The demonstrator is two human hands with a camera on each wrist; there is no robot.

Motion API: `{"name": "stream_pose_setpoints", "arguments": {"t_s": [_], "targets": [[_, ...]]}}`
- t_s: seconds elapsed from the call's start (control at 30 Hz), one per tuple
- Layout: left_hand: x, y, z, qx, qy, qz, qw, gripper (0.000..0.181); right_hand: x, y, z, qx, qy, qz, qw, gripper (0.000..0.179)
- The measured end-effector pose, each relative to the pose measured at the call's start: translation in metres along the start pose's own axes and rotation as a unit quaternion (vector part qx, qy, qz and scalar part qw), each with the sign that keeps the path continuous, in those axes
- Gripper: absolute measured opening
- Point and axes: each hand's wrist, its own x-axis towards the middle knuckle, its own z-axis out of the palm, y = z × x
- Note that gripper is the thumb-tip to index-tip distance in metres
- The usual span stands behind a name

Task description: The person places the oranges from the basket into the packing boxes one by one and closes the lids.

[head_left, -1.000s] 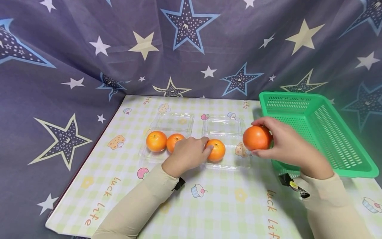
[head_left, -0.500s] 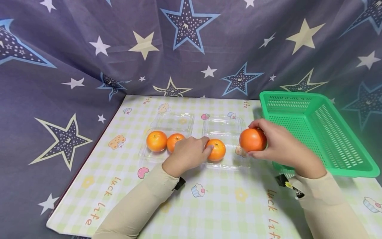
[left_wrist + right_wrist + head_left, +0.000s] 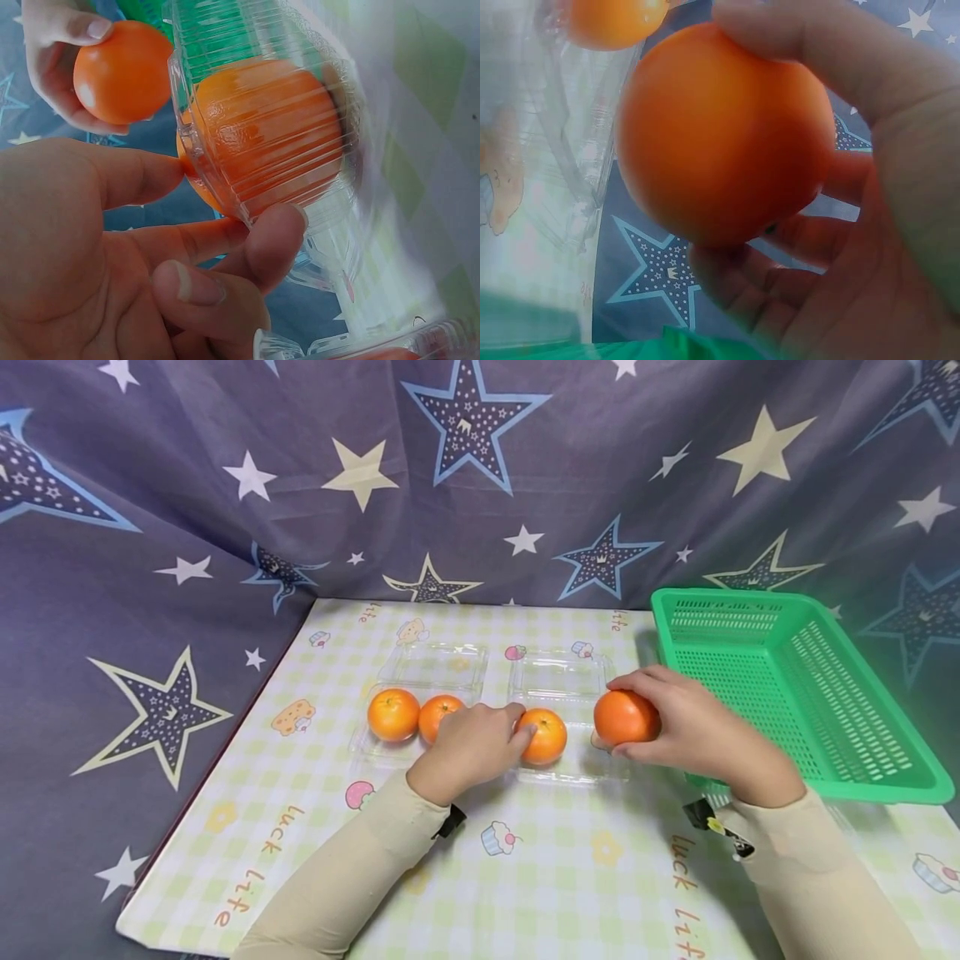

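Observation:
My left hand (image 3: 477, 745) is at the left end of the right clear plastic clamshell box (image 3: 592, 760), its thumb and a finger on the orange (image 3: 543, 737) inside. The left wrist view shows that orange (image 3: 262, 135) through the ribbed box wall, fingertips against it and the rim. My right hand (image 3: 690, 727) grips another orange (image 3: 627, 717) above the right end of that box, thumb on one side and fingers on the other. Two oranges sit in the left clamshell box (image 3: 367, 752); my left hand partly hides the nearer one (image 3: 437, 717).
A green plastic basket (image 3: 795, 693) with slotted sides stands at the right, beside my right hand. Both boxes have their lids (image 3: 558, 675) folded back away from me. A checked cloth covers the table (image 3: 570, 877), and a star-printed curtain (image 3: 480, 518) hangs behind it.
My right hand has moved left and slightly down with its orange, from beside the basket to over the right box. The left hand has stayed put.

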Motion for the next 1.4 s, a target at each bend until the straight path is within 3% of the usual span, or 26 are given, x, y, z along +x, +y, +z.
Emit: {"name": "stream_pose_setpoints", "arguments": {"t_s": [0.8, 1.13, 1.4], "targets": [[0.0, 0.001, 0.003, -0.001, -0.003, 0.004, 1.0, 0.043, 0.006, -0.009, 0.021, -0.017, -0.038, 0.019, 0.999, 0.07], [0.0, 0.001, 0.003, 0.004, -0.001, 0.006, 1.0, 0.043, 0.008, -0.009, 0.028, -0.014, -0.034, 0.015, 0.9992, 0.076], [-0.001, 0.001, 0.002, 0.007, 0.0, 0.004, 1.0, 0.044, 0.01, -0.009, 0.035, -0.005, -0.029, 0.005, 0.9995, 0.07]]}}
